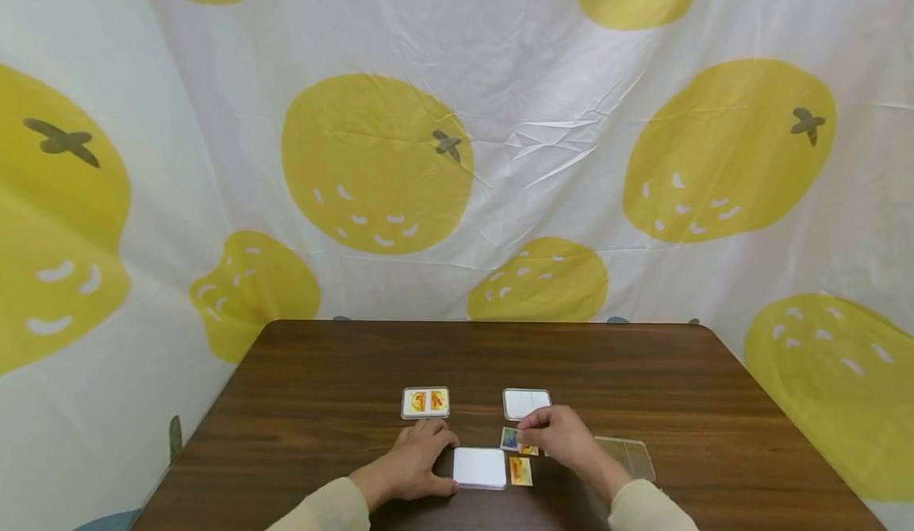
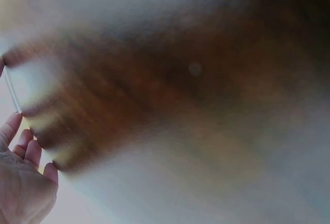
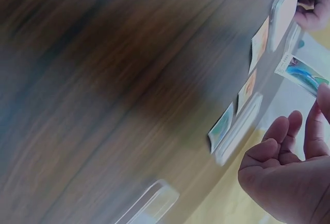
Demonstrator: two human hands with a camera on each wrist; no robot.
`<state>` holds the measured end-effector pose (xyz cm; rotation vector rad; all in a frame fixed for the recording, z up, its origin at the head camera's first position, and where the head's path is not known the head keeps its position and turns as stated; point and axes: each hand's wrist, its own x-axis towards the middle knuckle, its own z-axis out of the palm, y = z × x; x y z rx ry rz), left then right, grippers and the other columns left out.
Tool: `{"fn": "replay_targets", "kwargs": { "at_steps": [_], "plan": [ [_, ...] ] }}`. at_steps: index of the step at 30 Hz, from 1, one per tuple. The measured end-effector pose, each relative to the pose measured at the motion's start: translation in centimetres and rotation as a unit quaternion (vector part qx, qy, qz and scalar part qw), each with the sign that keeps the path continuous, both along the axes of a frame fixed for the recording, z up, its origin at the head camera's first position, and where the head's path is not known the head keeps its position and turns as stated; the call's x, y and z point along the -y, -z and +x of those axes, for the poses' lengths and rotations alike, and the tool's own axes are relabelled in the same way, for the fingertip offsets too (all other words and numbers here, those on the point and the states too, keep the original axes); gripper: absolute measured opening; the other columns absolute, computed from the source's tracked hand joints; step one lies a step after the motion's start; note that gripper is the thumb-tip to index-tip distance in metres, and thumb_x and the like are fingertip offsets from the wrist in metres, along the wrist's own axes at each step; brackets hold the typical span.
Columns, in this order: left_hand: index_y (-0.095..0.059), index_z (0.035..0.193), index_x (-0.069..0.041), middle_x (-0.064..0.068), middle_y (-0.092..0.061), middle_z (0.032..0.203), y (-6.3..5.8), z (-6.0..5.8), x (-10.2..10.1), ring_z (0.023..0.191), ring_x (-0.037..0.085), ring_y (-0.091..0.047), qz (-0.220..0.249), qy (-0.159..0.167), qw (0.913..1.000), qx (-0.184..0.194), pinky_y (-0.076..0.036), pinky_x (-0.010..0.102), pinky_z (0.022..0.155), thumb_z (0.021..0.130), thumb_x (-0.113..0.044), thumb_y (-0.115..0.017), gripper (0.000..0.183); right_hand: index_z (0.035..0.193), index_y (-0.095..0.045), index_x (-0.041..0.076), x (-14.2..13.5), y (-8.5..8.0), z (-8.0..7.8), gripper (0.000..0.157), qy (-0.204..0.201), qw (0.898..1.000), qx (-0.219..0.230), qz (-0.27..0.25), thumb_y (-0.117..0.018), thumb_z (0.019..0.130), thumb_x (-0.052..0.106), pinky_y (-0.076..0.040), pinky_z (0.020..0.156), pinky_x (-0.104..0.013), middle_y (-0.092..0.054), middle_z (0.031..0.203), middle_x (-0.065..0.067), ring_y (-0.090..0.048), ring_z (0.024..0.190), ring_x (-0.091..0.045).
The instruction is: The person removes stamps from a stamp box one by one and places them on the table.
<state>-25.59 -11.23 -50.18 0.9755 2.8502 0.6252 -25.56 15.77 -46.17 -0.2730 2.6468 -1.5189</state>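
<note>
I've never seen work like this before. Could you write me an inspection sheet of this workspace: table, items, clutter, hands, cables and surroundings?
Surface: dark wood-grain table.
Job's things: blue-green stamp in the right hand; two orange stamps and a green stamp on the table; nearer white-faced case; farther white-faced case; case with two orange pictures, also farther back; clear case at the right.
Clutter: nothing seen.
Hands: left hand touches the nearer white-faced case; right hand pinches the blue-green stamp.
Cables: nothing seen.
Surroundings: pale cloth printed with yellow fruit.
</note>
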Motion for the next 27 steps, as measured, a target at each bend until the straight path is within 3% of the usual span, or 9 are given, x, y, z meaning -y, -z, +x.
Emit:
{"fn": "replay_targets", "kwargs": {
  "at_steps": [10,16,27],
  "plan": [
    [-0.060,0.115,-0.019,-0.003,-0.048,0.120,-0.3,0.2,0.1,0.112,0.017,-0.042,0.001,-0.001,0.9999,0.013,-0.037,0.043,0.093,0.080,-0.046,-0.078,0.047,0.083,-0.071,0.002,-2.4,-0.1,0.4,0.008,0.021,0.999,0.012,0.025,-0.078,0.080,0.006,-0.042,0.065,-0.033,-0.062,0.077,-0.001,-0.052,0.074,-0.017],
    [-0.059,0.115,-0.019,-0.004,-0.048,0.119,-0.1,0.1,0.1,0.112,0.017,-0.043,0.002,-0.001,1.0000,0.006,-0.037,0.043,0.093,0.080,-0.046,-0.078,0.048,0.083,-0.071,0.001,-3.9,0.0,0.7,0.009,-0.005,0.999,0.002,0.043,-0.077,0.081,0.008,-0.043,0.066,-0.033,-0.064,0.078,0.000,-0.052,0.075,-0.016],
    [-0.059,0.114,-0.020,-0.005,-0.047,0.118,0.0,0.0,-0.1,0.111,0.016,-0.042,0.001,-0.003,0.9999,0.011,-0.037,0.042,0.092,0.081,-0.047,-0.077,0.047,0.085,-0.071,-0.001,-5.4,-0.7,1.8,0.012,-0.034,0.998,0.043,0.042,-0.076,0.084,0.010,-0.041,0.068,-0.033,-0.063,0.080,0.000,-0.052,0.077,-0.017]
  ]
}}
